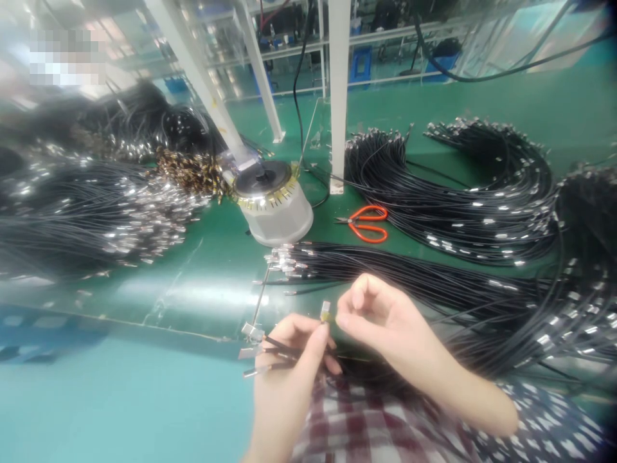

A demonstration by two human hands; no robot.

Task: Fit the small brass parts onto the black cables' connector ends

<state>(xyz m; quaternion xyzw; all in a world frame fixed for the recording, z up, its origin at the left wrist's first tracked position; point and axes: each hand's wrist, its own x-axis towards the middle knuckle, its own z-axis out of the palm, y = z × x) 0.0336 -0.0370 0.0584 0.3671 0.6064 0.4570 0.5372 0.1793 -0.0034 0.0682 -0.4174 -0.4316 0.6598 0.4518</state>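
Note:
My left hand (294, 366) is closed around several black cables (284, 349) with flat silver connectors at their ends. One small silver connector (326, 307) stands up between the thumb and forefinger, with a yellow strip (325, 317) wrapped at its base. Close to its right side is my right hand (376, 315), fingers curled and thumb brought toward the forefinger. Whether anything is in that pinch I cannot make out. Beyond the hands sits a round white dispenser (274, 218) with a black top and short yellow strips around its rim.
Orange-handled scissors (369, 224) lie on the green table (207, 257) right of the dispenser. A bundle of black cables (385, 263) runs just behind my hands. Larger cable coils (482, 206) fill the right, and cable heaps (96, 206) the left. A white post (338, 96) rises mid-table.

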